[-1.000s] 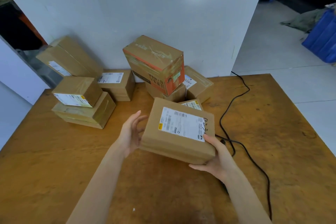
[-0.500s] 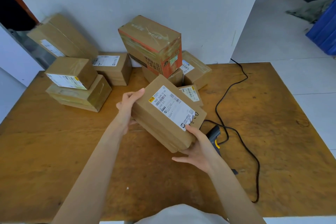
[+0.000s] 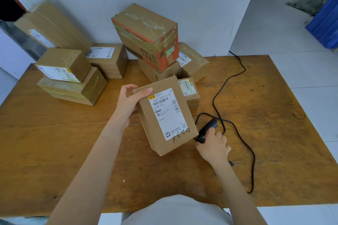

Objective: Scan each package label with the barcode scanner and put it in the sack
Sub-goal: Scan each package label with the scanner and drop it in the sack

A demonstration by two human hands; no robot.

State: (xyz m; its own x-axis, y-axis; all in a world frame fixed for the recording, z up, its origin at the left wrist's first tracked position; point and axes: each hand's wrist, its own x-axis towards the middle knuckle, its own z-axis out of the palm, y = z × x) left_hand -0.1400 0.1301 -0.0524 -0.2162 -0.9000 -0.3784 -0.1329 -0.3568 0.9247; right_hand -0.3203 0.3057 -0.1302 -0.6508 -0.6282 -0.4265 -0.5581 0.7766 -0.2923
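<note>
1. Gripping the cardboard package (image 3: 161, 124) by its far-left corner, the left hand (image 3: 130, 100) holds it tilted over the wooden table (image 3: 54, 142). The thumb lies on top, the fingers are wrapped behind, and the shipping label (image 3: 167, 113) faces up.
2. The right hand (image 3: 213, 145) is on the barcode scanner (image 3: 210, 127), just beside the package's right edge, with its fingers curled over the handle end. The scanner seems to lie on the table, not yet lifted.
3. The sack is not in view. More packages (image 3: 73, 78) wait at the far side of the table against the wall.
4. Likely trouble: a single corner grip gives little control, so the package could twist or slide out of the left hand.
5. The black cable (image 3: 213, 99) loops around the scanner's head. Lifting the scanner could tighten that loop, snag the wrist, or jerk the aim off the label.
6. The label carries several codes, with handwriting at its near end. A careless aim or a steep tilt might read the wrong code or none at all.
</note>
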